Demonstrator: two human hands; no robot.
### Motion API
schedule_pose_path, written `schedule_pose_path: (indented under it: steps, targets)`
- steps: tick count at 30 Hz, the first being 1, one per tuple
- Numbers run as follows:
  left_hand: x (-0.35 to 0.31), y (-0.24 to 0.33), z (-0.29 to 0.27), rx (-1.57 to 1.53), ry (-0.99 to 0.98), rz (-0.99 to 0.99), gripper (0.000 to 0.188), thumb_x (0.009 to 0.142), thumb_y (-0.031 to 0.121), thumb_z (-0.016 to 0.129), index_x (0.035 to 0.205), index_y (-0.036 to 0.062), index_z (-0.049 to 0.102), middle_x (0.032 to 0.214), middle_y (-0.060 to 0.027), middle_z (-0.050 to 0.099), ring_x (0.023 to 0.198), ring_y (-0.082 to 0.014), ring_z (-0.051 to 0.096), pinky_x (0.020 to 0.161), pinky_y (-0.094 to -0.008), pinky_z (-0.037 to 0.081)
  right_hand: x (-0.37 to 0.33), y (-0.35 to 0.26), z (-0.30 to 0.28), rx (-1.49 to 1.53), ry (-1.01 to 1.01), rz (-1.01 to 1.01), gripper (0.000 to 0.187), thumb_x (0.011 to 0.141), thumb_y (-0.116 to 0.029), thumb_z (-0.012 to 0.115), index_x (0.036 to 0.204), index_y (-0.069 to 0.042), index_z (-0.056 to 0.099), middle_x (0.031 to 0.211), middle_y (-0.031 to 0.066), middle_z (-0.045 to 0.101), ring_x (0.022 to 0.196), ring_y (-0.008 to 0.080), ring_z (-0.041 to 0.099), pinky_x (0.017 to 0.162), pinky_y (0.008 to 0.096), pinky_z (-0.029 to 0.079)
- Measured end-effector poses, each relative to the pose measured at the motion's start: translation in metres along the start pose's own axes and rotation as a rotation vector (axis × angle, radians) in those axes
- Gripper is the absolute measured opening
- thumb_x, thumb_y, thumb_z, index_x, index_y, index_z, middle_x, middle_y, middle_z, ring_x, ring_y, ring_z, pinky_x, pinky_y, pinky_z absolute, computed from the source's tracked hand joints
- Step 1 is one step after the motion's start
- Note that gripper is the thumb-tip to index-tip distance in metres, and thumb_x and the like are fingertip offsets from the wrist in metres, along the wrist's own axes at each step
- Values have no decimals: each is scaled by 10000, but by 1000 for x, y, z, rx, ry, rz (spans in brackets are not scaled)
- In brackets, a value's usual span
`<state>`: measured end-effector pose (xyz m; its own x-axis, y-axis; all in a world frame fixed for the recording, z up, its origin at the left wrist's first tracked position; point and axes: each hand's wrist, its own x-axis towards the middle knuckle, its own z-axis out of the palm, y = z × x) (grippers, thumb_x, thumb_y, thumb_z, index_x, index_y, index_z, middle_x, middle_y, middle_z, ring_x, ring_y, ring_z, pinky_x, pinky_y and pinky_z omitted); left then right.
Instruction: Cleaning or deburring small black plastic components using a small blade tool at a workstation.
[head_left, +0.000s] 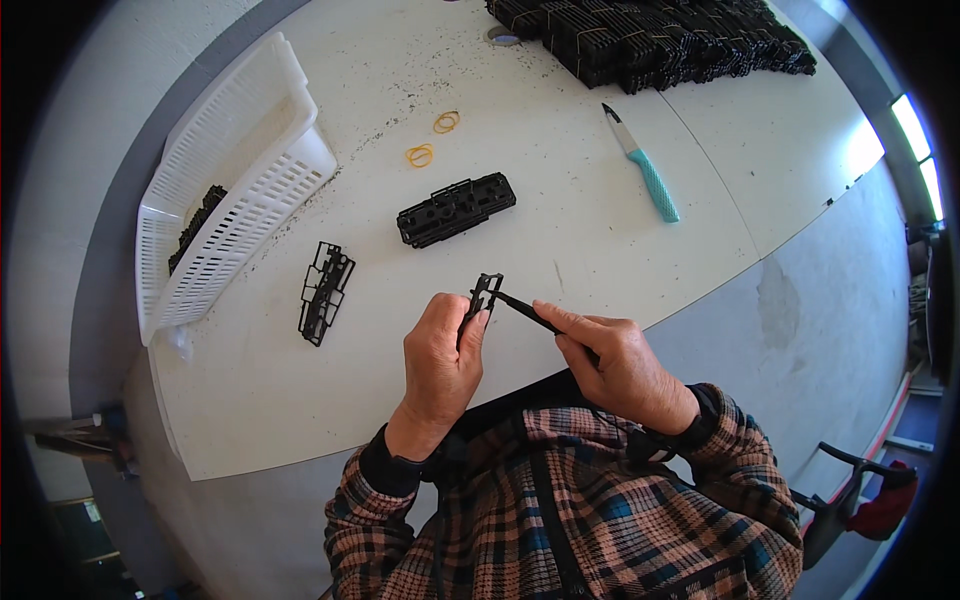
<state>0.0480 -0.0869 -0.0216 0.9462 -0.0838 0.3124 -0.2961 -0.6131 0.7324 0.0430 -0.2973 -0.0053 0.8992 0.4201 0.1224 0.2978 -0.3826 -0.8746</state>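
My left hand point(443, 352) is closed around the lower end of a small black plastic frame part point(487, 284), whose upper end sticks out past the thumb. Between the fingers of my right hand point(625, 368) is a slim black pointed tool point(526, 311); its tip touches or nearly touches the part, and its exact kind is unclear. Left of my hands a black openwork plastic frame point(326, 294) lies on the white table point(270, 420). Beyond them sits a compact stack of black plastic parts point(456, 210).
At the left stands a white perforated plastic basket point(245, 215) with black parts inside. Two yellow rubber bands point(446, 122) lie mid-table. A knife with a turquoise handle point(655, 186) is at the right. Banded black parts point(660, 42) are piled at the far edge beside a tape roll point(502, 36).
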Motion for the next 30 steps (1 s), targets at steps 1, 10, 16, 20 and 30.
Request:
schedule_pose_path:
  steps: [1, 10, 16, 20, 30]
  targets:
    - [0, -1, 1, -7, 2, 1, 119, 865, 5, 635, 880, -10, 518, 781, -148, 545, 628, -309, 541, 563, -353, 448, 0, 1, 1, -4, 3, -4, 424, 869, 60, 540, 1289, 9, 566, 765, 192, 645, 580, 237, 607, 564, 319, 486]
    - [0, 1, 1, 39, -19, 5, 118, 862, 13, 643, 867, -8, 527, 775, -143, 555, 611, -295, 538, 558, -346, 447, 0, -2, -3, 24, -57, 61, 383, 897, 37, 528, 1278, 19, 565, 688, 188, 623, 531, 238, 601, 515, 331, 479]
    - [0, -4, -4, -17, -95, -91, 138, 840, 23, 675, 900, -9, 556, 797, -128, 590, 614, -246, 553, 577, -323, 460, -1, 9, 4, -20, -29, 11, 370, 903, 23, 529, 1270, 13, 572, 700, 187, 632, 551, 255, 618, 528, 336, 494]
    - [1, -2, -15, -107, -215, -215, 178, 823, 13, 681, 977, -6, 593, 829, -126, 618, 658, -212, 575, 620, -304, 480, -5, 17, 11, -97, -30, -18, 353, 917, -5, 525, 1266, 6, 576, 715, 186, 640, 572, 272, 633, 545, 342, 514]
    - [16, -5, -42, -45, -522, -292, 249, 884, -9, 596, 1134, -12, 601, 908, -40, 627, 685, -62, 589, 614, -222, 501, -8, 12, 13, -207, -87, 29, 350, 930, -42, 531, 1277, -13, 572, 653, 145, 606, 537, 272, 609, 517, 360, 517]
